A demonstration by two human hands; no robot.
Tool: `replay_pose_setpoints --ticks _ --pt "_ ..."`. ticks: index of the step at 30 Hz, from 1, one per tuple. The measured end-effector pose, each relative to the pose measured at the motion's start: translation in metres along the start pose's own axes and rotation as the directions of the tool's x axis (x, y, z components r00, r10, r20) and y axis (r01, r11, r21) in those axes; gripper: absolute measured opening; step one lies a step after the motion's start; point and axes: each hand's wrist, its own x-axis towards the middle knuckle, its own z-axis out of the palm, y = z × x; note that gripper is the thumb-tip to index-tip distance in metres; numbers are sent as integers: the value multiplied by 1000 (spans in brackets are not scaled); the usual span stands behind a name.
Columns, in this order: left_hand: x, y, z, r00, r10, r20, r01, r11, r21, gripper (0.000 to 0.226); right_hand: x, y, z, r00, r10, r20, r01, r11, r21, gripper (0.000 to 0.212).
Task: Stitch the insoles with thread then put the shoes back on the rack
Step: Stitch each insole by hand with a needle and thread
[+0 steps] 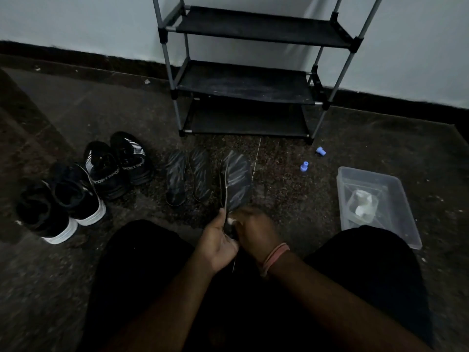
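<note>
I'm watching from the head camera in a dim room, so the fine detail is murky. My left hand (218,240) has its fingers and thumb curled round the heel end of the insole (236,179), pinching it between the knees. The insole's long axis runs straight away from me, toe pointing at the shoe rack (248,80) and heel buried in my grip. My right hand (253,232) is pressed up against the same heel edge, fingers curled tight on something small and pale there. I take that to be the needle or the thread end, but the blur stops me being sure. A thin pale thread (256,156) runs up from beside the insole's right edge toward the rack's foot.

The next stitch turns on that heel edge. It sits right between both hands, with the right hand nearer the working side, so the pull should go along the thread's line, away and to the right.

Two more insoles (189,177) lie flat on the floor just left of the held one, toes toward the rack. Two pairs of shoes (83,186) wait farther left. A clear plastic box (406,207) sits to my right, with two blue spools (312,158) near it.
</note>
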Motion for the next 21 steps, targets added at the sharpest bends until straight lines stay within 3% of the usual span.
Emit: replay_pose_setpoints --ticks 4,9,14,18,21 --pt "0 3 -5 1000 -26 -7 26 1000 15 58 -13 -10 4 994 -80 72 78 996 30 18" --pt "-6 -1 8 999 37 -10 -36 998 45 44 3 15 -11 986 66 -152 -82 991 -105 11" --pt "-5 3 -6 1000 0 15 0 999 36 55 -17 -14 7 989 -142 -49 139 988 -62 16" --pt "-6 -6 2 998 52 31 -52 998 22 44 -2 5 -10 967 67 -245 -88 993 -77 10" --pt "-11 -4 -3 999 35 5 -35 999 21 51 -17 -12 3 996 -19 -92 22 999 33 13"
